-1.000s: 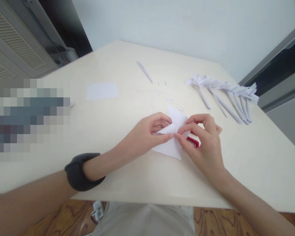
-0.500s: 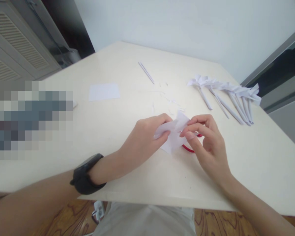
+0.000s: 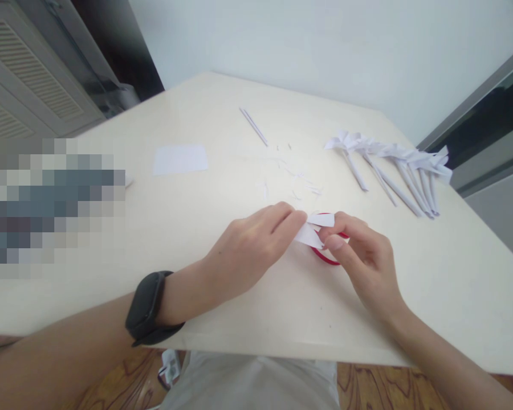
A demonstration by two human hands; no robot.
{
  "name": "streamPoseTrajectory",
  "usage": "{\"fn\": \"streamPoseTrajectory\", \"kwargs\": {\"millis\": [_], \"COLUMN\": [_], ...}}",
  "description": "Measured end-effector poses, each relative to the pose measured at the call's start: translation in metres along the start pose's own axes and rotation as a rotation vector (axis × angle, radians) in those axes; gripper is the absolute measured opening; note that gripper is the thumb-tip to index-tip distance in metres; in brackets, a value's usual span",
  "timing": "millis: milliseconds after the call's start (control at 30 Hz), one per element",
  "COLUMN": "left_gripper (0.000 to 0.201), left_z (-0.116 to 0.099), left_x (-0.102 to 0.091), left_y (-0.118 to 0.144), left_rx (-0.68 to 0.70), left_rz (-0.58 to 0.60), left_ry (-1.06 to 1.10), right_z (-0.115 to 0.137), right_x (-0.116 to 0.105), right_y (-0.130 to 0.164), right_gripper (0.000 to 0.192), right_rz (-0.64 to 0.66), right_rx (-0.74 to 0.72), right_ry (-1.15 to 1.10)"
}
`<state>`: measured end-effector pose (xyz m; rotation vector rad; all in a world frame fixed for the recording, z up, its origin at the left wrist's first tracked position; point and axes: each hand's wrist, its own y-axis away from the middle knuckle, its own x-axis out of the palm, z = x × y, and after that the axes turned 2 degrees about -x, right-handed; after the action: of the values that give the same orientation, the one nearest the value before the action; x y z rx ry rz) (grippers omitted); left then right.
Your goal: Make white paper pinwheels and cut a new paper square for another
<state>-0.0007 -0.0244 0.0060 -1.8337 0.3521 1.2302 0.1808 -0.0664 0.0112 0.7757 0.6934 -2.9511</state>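
Note:
Over the near middle of the table, my left hand [image 3: 256,242] is closed on a piece of white paper [image 3: 308,237] with loose flaps sticking out to the right. My right hand [image 3: 363,250] pinches the edge of the same paper between thumb and fingers; the exact grip is partly hidden. Just behind and below the paper are red loops [image 3: 325,257] that look like scissors handles, mostly covered by paper and fingers. Small white paper scraps [image 3: 297,173] lie beyond my hands.
Several paper pinwheels on rolled paper sticks [image 3: 393,151] lie in an overlapping row at the right. Two thin paper sticks [image 3: 253,126] rest toward the back. A flat white sheet [image 3: 180,159] is at the left, near a blurred-out area. A wall borders the table's far edge.
My left hand has rolled over, its back now facing up, and the paper has turned with it. A flap that stood up now points right. My right hand has shifted slightly down.

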Motion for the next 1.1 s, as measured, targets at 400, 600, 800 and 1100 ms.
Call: {"fn": "streamPoseTrajectory", "kwargs": {"millis": [400, 600, 800, 1100], "left_gripper": [0.020, 0.021, 0.021, 0.022], "left_z": [0.002, 0.003, 0.002, 0.001], "left_x": [0.003, 0.000, -0.003, -0.004], "left_y": [-0.002, -0.007, -0.010, -0.012], "left_rx": [-0.114, -0.251, -0.356, -0.421], "left_rz": [-0.020, -0.013, 0.038, 0.056], "left_ry": [0.117, 0.282, 0.475, 0.630], "right_z": [0.002, 0.001, 0.000, -0.001], "right_x": [0.001, 0.002, 0.003, 0.002], "right_y": [0.000, 0.000, -0.001, -0.002], "right_gripper": [0.013, 0.008, 0.007, 0.009], "right_rz": [0.068, 0.075, 0.128, 0.134], "right_rx": [0.053, 0.061, 0.096, 0.111], "right_ry": [-0.106, -0.132, -0.111, -0.108]}}
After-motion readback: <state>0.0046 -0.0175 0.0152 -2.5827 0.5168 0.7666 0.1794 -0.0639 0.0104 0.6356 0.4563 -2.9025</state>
